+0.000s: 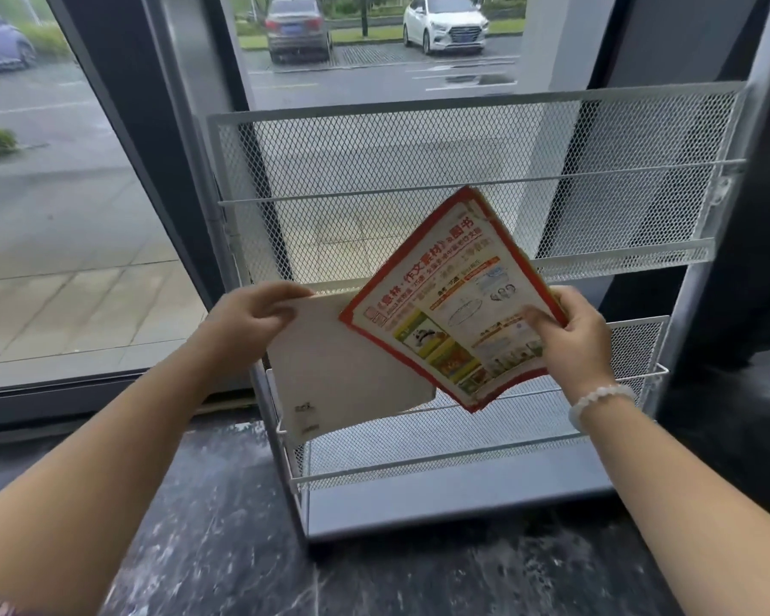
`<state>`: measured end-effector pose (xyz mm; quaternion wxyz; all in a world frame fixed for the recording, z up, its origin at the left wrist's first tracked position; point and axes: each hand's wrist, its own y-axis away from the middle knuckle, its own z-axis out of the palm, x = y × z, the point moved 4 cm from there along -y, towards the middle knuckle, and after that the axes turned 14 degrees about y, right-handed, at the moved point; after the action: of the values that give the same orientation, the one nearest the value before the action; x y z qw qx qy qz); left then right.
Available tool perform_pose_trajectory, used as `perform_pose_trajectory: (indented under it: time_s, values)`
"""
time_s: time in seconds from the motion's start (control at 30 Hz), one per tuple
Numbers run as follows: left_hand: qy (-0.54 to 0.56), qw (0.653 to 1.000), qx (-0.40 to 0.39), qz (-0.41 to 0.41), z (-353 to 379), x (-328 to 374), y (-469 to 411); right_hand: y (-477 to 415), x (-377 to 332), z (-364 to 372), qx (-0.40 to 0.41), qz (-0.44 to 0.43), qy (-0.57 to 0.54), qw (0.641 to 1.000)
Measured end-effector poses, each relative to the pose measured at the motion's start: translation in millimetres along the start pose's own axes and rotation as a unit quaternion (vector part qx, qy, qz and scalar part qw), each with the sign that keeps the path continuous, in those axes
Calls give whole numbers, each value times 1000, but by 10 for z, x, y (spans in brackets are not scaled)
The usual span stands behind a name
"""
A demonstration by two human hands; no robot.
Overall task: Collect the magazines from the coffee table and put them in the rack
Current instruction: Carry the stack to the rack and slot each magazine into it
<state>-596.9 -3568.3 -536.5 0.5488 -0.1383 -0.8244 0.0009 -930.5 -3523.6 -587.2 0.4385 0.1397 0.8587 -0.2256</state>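
Our two bare forearms reach forward from the bottom corners of the view, above a dark marbled floor (223,549). Our left hand (250,317) has its fingers curled closed on the upper left corner of a plain white magazine (343,384), which hangs tilted with its lower edge in front of the rack's lower tier. Our right hand (574,335), wearing a pale beaded bracelet (596,400) at the wrist, pinches the right edge of a red-bordered magazine (445,313), thumb on the printed cover and fingers behind. This magazine is turned like a diamond, partly overlapping the white one, its top corner reaching up against the rail of the upper tier. Both are held in the air just in front of a white metal mesh rack (419,144), which stands upright on the floor against a tall window (63,193). Through the glass we see wet pavement and parked cars, one grey car (296,26) and one white car (445,22).
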Motion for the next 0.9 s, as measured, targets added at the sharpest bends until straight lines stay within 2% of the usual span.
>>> perform_pose_trajectory:
  time_s: [0.2, 0.63, 0.77, 0.9]
  values:
    - [-47, 986, 142, 67, -111, 5, 34, 1, 76, -100, 13, 36, -99, 994]
    - [-146, 983, 110, -16, 337, -885, 245, 23, 351, -106, 12, 62, -96, 993]
    - [-237, 968, 86, -15, 437, -989, 263, 27, 388, -116, 4, 71, -109, 992]
    - [-271, 957, 102, -4, 476, -910, 290, 79, 366, -145, -3, 68, -105, 992]
